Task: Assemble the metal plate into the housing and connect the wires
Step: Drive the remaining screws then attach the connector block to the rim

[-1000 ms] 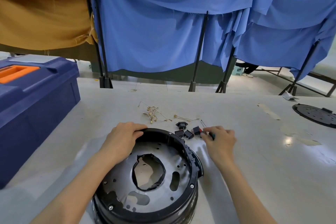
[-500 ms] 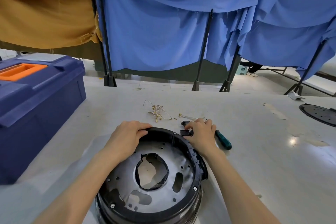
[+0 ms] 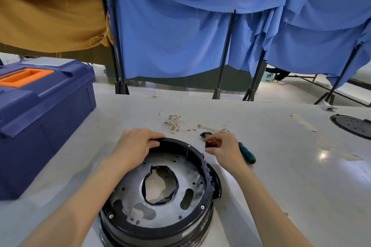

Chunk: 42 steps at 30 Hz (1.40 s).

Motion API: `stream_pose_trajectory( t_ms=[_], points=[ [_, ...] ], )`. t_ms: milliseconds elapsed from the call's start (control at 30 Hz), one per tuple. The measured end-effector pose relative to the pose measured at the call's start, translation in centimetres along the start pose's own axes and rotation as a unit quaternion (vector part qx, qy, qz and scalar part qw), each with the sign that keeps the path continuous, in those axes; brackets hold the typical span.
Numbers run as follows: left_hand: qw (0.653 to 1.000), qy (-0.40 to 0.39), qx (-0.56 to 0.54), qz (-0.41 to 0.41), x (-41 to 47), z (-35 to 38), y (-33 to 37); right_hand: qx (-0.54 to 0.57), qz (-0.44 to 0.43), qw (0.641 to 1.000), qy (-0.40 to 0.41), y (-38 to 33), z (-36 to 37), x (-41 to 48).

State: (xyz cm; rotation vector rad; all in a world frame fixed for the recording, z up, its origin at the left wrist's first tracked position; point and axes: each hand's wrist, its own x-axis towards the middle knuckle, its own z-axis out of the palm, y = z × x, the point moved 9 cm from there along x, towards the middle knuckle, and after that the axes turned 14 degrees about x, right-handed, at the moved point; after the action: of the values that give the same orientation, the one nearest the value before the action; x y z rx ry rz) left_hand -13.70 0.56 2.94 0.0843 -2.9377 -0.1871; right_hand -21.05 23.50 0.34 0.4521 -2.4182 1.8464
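On pale table (image 3: 281, 186): housing (image 3: 160, 228), wires (image 3: 176, 123), toolbox (image 3: 40, 122); blue curtains (image 3: 170, 36) bkgd.

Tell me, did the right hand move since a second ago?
Yes. The right hand moved left, toward the black housing rim. It left the green screwdriver lying on the table and now pinches a small dark part.

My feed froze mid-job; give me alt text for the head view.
The left hand grips the far rim of a round black housing with the metal plate inside, while the right hand pinches a small dark connector beside a green-handled screwdriver. Loose wires lie beyond.
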Motion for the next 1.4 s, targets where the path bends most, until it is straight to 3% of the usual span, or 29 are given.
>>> stream_pose_trajectory(
  t_ms=[67, 133, 167, 233, 333, 700, 867, 1067, 1267, 1400],
  points=[
    [0.991, 0.042, 0.125, -0.004, -0.3, -1.3, 0.9, 0.123, 0.008, 0.992, 0.034, -0.3, -1.2, -0.7],
    [0.991, 0.108, 0.08, 0.01, -1.3, -2.9, 3.1, 0.218, 0.019, 0.975, 0.039, -0.6, -1.8, -1.3],
    [0.994, 0.11, -0.008, 0.014, -2.0, -3.3, 4.3, 0.251, 0.023, 0.967, 0.03, -0.8, -1.9, -1.6],
    [0.985, 0.023, -0.169, 0.009, -2.8, -2.0, 6.6, 0.311, 0.036, 0.95, 0.002, -1.0, -1.5, -2.2],
    [0.969, -0.092, -0.23, -0.007, -3.8, 1.0, 9.3, 0.365, 0.06, 0.929, -0.024, -0.7, -0.6, -3.2],
    [0.955, -0.123, -0.264, -0.052, -4.0, 2.3, 7.3, 0.43, 0.066, 0.897, -0.078, -0.8, 0.1, -4.1],
    [0.948, -0.143, -0.28, -0.054, -4.0, 2.2, 6.5, 0.381, 0.054, 0.919, -0.089, -1.1, 0.4, -4.1],
    [0.931, -0.117, -0.341, -0.055, -4.3, 2.2, 5.9, 0.405, 0.081, 0.903, -0.118, -1.5, 0.8, -4.3],
    [0.923, -0.09, -0.37, -0.055, -4.3, 2.3, 5.9, 0.286, 0.057, 0.953, -0.077, -1.5, -0.3, -4.2],
    [0.941, -0.073, -0.325, -0.053, -4.2, 2.5, 5.7, 0.22, 0.045, 0.97, -0.088, -1.5, -0.3, -4.4]
  ],
)
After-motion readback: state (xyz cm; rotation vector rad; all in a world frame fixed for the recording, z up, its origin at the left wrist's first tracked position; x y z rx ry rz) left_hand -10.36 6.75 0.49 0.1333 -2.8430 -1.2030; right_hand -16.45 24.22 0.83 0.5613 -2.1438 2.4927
